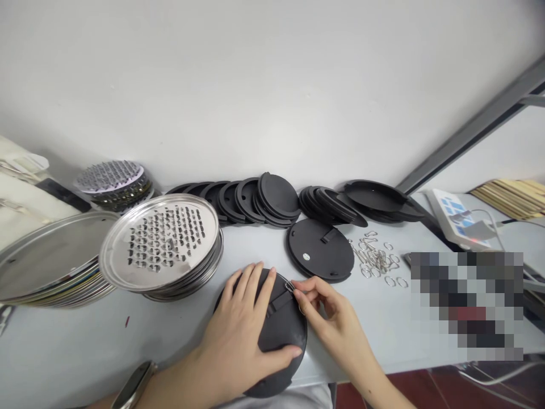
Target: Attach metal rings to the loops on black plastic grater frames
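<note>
Your left hand [236,341] lies spread flat on a round black disc [283,341], pressing on its face with the fingers fanned toward the far rim. Your right hand [330,312] pinches a small wire clip [290,286] between thumb and index finger, at the right end of a black strap [276,301] that runs across the disc. The disc lies between your 2 hands at the near edge of the pale grey counter [106,346]. Your left hand covers much of it. A metal band [134,386] circles your left wrist.

Just past your right hand, note a 2nd black disc [319,250] lying flat on the counter, with a short strap [327,234] and a small white round sticker [305,257] on its face. To the right of that disc, locate a loose pile of wire clips and rings [374,258].

Along the wall [255,85], check 3 overlapping rows of black discs and rings [255,199]. To the left, find 2 stacks of perforated stainless steel plates [159,241] and plain-faced steel plates [51,255], with a further stack of perforated plates [113,184] behind them.

At the far right, observe a white panel with blue keys [455,216], a bundle of wooden strips [511,199] and a pixelated patch [466,304] that hides whatever lies beneath it.
</note>
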{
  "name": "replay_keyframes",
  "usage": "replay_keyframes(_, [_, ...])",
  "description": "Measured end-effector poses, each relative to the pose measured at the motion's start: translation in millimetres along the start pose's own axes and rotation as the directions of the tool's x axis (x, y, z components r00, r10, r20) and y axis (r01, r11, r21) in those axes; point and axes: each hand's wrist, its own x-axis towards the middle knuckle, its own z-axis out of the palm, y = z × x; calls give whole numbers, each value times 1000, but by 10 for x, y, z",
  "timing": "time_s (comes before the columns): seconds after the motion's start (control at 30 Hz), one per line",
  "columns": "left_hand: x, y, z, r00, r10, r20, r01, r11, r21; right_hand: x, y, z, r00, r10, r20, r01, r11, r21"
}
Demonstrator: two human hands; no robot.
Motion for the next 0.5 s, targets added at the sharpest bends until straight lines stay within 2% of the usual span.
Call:
replay_keyframes(0.3, [4, -7, 11, 1000, 6, -18, -6, 1000, 0, -80, 35, 46, 993, -114, -32, 112, 992, -64])
replay_keyframes(0.5, [6, -10, 10, 999, 7, -34, -7, 1000, -6, -91, 94, 86, 993, -53, -106, 56, 998, 26])
